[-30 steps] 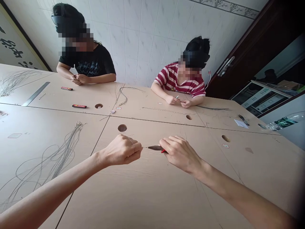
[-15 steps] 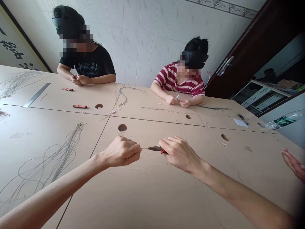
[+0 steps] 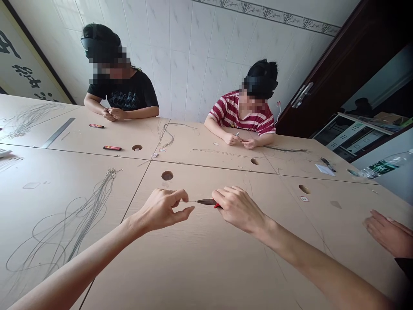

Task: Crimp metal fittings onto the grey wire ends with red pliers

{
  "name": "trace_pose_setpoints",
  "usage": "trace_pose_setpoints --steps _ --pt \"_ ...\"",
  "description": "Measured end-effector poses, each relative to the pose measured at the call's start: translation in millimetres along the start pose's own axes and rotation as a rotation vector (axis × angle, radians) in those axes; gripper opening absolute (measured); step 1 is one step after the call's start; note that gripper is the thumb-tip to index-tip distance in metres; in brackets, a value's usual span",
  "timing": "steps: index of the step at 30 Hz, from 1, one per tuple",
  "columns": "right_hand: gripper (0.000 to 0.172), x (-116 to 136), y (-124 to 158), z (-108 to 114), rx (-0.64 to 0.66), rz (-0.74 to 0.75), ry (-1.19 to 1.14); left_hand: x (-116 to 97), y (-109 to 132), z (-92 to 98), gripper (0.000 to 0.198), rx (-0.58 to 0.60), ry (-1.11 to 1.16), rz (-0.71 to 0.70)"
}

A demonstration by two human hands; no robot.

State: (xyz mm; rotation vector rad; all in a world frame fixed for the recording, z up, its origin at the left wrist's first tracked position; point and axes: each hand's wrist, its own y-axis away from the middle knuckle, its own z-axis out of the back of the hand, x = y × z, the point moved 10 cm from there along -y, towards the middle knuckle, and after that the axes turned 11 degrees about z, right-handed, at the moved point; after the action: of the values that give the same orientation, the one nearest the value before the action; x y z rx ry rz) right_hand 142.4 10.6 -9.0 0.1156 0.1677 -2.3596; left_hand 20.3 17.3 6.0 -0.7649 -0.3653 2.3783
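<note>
My right hand point(image 3: 240, 206) is wrapped round pliers point(image 3: 205, 201) with dark jaws and a bit of red handle showing. The jaws point left and look closed at the end of a thin wire point(image 3: 192, 201), which runs toward my left hand point(image 3: 166, 209). On that hand the thumb and index finger stand apart, and its other fingers are mostly hidden. To the left, a bundle of thin grey wires point(image 3: 93, 202) lies on the table point(image 3: 193, 267), with small metallic ends gathered at its top.
Two people sit across the table, one in a black shirt point(image 3: 127, 90), one in a striped shirt point(image 3: 241, 112). Another person's hands point(image 3: 389, 232) rest at the right edge. Around lie a metal ruler point(image 3: 58, 132), a red-and-black box cutter point(image 3: 112, 148), and a plastic bottle point(image 3: 383, 165).
The thumb and index finger of my left hand have parted from a pinch. My right hand keeps the pliers. The other person's hands at the right have come further into view.
</note>
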Motion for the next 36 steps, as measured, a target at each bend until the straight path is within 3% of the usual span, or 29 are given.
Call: trace_pose_setpoints --steps 4,9,13,16,19,24,28,36 --pt "0.018 5.0 -0.5 4.7 -0.008 0.002 0.012 3.4 5.3 5.2 0.015 -0.011 0.043 0.102" --pt "0.017 8.5 1.5 9.5 -0.031 -0.01 0.018 3.6 10.5 3.2 0.019 0.013 0.144 0.132" --pt "0.018 8.6 5.2 17.0 -0.11 -0.014 -0.029 6.7 13.9 0.3 0.02 0.036 0.251 0.198" --pt "0.012 6.8 11.7 27.5 -0.23 -0.021 -0.225 11.4 16.4 3.6 0.017 0.007 0.379 0.277" --pt "0.01 -0.9 20.6 34.8 -0.363 -0.113 -0.591 15.9 19.4 7.1 0.016 -0.024 0.506 0.351" --pt "0.024 4.4 22.1 24.1 -0.394 -0.272 -1.07 9.9 22.4 10.0 0.015 -0.039 0.57 0.358" --pt "0.024 17.1 14.4 21.3 -0.39 -0.262 -1.166 0.4 23.8 13.6 0.015 -0.043 0.56 0.327" --pt "0.022 26.0 5.9 27.1 -0.433 -0.221 -1.1 -7.7 23.7 12.7 0.017 0.004 0.557 0.329"
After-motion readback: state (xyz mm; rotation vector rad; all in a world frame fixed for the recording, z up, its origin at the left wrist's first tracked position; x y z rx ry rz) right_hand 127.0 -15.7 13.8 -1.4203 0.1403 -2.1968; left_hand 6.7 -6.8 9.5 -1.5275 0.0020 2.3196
